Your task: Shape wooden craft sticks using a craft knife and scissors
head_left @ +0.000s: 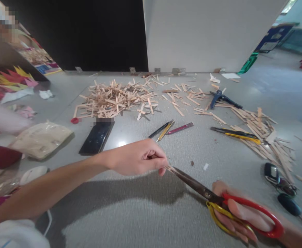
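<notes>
My right hand (240,217) grips a pair of scissors (205,193) with one red and one yellow handle loop, at the lower right. The blades point up and left, towards my left hand (143,156). With thumb and fingers pinched together, my left hand holds a thin wooden stick (169,168), of which only a short end shows at the scissor tips. Most of that stick is hidden by the fingers. Just beyond my left hand lie several slim pens or blades, among them a yellow one (165,131) and a magenta one (181,128).
A big pile of wooden sticks (117,98) lies at the back. A phone (97,137) and a plastic packet (43,139) are on the left. To the right are a yellow-black utility knife (236,134), blue cutters (218,98), more sticks (256,127) and keys (280,179). A black-and-white panel (192,38) stands behind.
</notes>
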`<state>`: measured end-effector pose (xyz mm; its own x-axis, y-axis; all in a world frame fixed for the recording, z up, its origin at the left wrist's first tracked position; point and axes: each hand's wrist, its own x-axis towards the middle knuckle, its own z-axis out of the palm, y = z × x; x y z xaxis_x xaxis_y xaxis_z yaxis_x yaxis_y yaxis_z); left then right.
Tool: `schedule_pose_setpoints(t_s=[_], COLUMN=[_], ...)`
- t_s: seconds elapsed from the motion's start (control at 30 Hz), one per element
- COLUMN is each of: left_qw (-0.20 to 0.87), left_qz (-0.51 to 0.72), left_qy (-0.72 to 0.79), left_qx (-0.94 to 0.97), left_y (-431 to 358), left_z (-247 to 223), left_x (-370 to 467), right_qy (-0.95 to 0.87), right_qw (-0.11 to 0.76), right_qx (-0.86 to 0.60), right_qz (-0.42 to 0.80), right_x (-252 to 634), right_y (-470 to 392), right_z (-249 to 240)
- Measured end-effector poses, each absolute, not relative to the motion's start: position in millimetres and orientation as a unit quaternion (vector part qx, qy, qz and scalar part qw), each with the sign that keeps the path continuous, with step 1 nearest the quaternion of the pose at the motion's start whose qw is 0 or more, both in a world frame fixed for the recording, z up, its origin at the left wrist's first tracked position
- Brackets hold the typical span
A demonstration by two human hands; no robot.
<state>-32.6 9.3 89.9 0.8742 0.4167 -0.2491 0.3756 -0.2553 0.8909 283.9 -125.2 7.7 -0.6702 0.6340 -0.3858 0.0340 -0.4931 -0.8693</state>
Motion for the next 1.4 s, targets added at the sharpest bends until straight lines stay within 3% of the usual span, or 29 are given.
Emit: schedule_pose_setpoints(t_s=[0.33,0.67,0.93,1.4], left_qw=[0.531,0.581,0.521,0.505], left_qz=[-0.035,0.017,-0.016,-0.036], left_qy=[0.258,0.336,0.323,0.314], left_qx=[0.806,0.741,0.790,0.803], left_y=[10,11,13,6], left_z=[93,91,96,92], left_x=[-32,-31,-33,-31], right_qy=[-0.524,-0.542,-0.489,-0.471], right_qw=[0.079,0.122,0.198,0.167], right_qx=[-0.437,-0.436,-0.358,-0.349], right_qz=[0.727,0.708,0.771,0.793], right_x=[275,269,272,269], right_y=[-122,-122,-127,-124], right_z=[26,27,21,19])
